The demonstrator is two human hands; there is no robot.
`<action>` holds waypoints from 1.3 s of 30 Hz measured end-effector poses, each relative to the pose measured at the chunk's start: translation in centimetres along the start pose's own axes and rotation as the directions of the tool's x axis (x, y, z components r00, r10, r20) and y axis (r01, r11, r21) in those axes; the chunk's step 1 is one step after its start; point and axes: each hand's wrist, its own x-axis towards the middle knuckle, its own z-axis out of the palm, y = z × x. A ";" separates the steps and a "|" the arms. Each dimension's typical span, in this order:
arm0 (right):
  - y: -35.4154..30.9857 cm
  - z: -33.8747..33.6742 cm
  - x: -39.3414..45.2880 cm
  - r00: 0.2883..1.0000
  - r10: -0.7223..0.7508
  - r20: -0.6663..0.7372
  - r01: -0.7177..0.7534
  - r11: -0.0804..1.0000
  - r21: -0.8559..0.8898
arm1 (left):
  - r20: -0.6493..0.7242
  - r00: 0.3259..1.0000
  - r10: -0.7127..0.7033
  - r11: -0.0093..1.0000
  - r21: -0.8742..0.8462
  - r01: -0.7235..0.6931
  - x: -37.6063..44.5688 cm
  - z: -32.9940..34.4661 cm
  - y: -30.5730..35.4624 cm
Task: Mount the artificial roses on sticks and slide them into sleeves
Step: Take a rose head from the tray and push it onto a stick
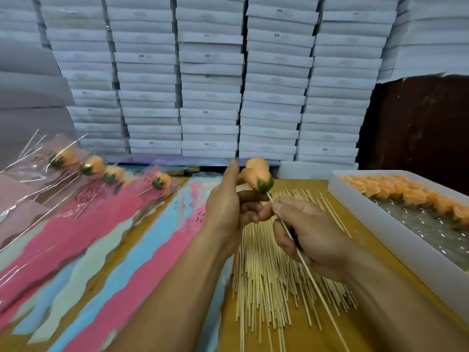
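My right hand (302,232) pinches the thin, stiff stick (308,273) near its top, my left hand (228,207) loosely steadying the light, crushable rose (258,179) at twelve o'clock by its green base.

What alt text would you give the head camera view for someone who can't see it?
The right hand holds a thin stick topped with an orange rose, the left hand beside it. Below lie loose sticks, coloured sleeves at left, and a white tray of roses at right.
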 end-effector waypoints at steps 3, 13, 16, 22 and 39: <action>0.3 -0.2 0.1 0.999 0.020 0.027 -0.019 0.999 -0.040 | -0.102 0.979 0.176 0.978 0.129 -0.162 0.3 -0.1 -0.4; 0.3 -0.5 0.2 0.999 0.029 0.016 -0.029 0.999 0.042 | 0.322 0.919 0.229 0.810 0.460 -0.363 0.7 -0.8 2.5; 0.1 -0.5 0.1 1.000 0.021 0.004 -0.021 0.999 0.039 | 0.348 0.907 0.235 0.783 0.486 -0.389 0.8 -0.8 3.2; 0.0 -0.4 0.0 1.000 0.019 0.005 -0.019 1.000 0.024 | 0.368 0.896 0.247 0.793 0.454 -0.405 1.2 -1.1 3.1; 0.5 -0.9 0.2 0.990 0.138 -0.006 -0.137 0.989 0.050 | 0.293 0.955 0.041 0.733 0.641 -0.228 2.4 -1.9 4.3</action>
